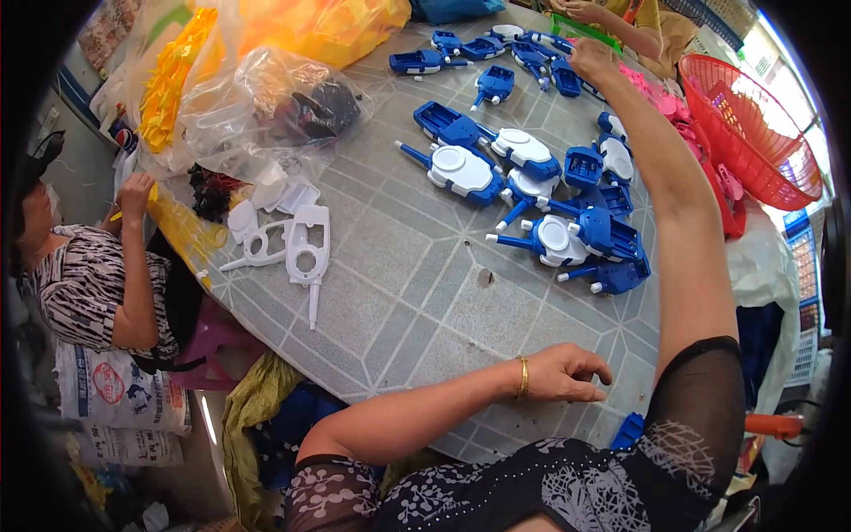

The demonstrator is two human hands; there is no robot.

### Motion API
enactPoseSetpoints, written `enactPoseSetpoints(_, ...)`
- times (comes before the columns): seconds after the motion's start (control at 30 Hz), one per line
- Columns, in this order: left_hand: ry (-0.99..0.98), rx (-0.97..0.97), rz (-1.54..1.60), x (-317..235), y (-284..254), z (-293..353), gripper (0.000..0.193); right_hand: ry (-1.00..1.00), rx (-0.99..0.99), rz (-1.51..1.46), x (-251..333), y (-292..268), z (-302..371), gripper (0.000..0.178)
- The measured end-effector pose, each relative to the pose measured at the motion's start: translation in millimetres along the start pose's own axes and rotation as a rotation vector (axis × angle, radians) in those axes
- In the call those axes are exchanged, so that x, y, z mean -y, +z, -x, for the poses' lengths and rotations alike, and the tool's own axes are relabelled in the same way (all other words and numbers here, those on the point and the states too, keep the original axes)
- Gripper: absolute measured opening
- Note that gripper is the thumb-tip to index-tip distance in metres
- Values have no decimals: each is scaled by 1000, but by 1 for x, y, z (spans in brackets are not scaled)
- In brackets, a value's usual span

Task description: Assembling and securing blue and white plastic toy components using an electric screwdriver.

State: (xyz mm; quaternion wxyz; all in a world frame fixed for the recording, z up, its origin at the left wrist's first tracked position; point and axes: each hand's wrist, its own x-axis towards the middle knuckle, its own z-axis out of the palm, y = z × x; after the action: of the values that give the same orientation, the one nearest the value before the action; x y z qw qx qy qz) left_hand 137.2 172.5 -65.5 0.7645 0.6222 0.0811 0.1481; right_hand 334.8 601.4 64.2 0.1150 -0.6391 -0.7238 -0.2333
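My left hand [567, 372], with a gold bracelet at the wrist, rests over the near part of the table with its fingers apart and nothing in them. My right hand [596, 60] is stretched out to the far side, over a group of blue toy housings; one blue housing [565, 78] lies right by it, and its fingertips are too hidden to tell a grip. Between the hands lies a cluster of blue-and-white toy bodies with stick-like handles, among them a white-faced one [463, 170] and a blue one with an open compartment [612, 232].
White plastic frames [308, 248] lie on the left of the grey table [408, 310]. Behind them are clear bags [266, 106] with yellow and dark parts. A red basket [753, 133] stands at the right beside pink parts. One co-worker [97, 275] sits left, another [620, 27] at the far side.
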Motion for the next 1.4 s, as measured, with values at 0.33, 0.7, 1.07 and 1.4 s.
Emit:
enactPoseSetpoints(0.33, -34, 9, 32, -2, -3, 1, 39, 140, 213, -29, 30, -29, -8, 36)
enactPoseSetpoints(0.7, -23, 45, 78, 3, -2, -3, 39, 123, 136, 22, 32, 4, -14, 32)
enactPoseSetpoints(1.07, -57, -28, 22, 1, -8, 11, 41, -387, 188, -56, 22, -48, -39, 24)
enactPoseSetpoints(1.4, -75, -21, 62, 1, -12, 11, 40, 37, 161, -171, 44, -19, -39, 37)
